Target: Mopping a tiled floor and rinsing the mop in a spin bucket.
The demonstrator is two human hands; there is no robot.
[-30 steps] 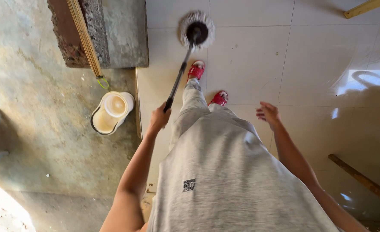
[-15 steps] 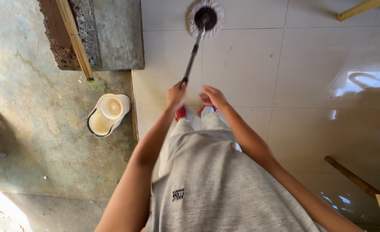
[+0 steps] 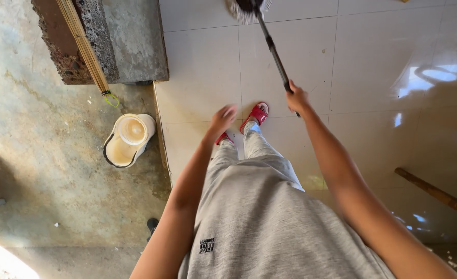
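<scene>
Head view, looking straight down the person's body.

Right hand is wrapped tight around the mop handle, near the handle's lower end. The dark pole runs up and to the left from the fist to the round string mop head, which sits on the white floor tiles at the top edge, partly cut off by the frame.

Left hand is free, fingers loose and spread, holding nothing, motion-blurred, hanging just above the red sandals.

Handling, as a judgement: pole looks stiff and light, a thin metal tube, fine for one hand. The head is soft string, probably damp, so most of the weight and drag sits at the far end. The glossy tiles show glare, likely wet and slick underfoot. Best hold is on the pole where the right hand grips it, with a second hand further up the shaft for leverage.

Around it: cream spin mop bucket on the rough concrete floor to the left, well apart from the mop. A bundle of thin sticks leans on a block wall stub. Wooden stick lies on the tiles at the right.
</scene>
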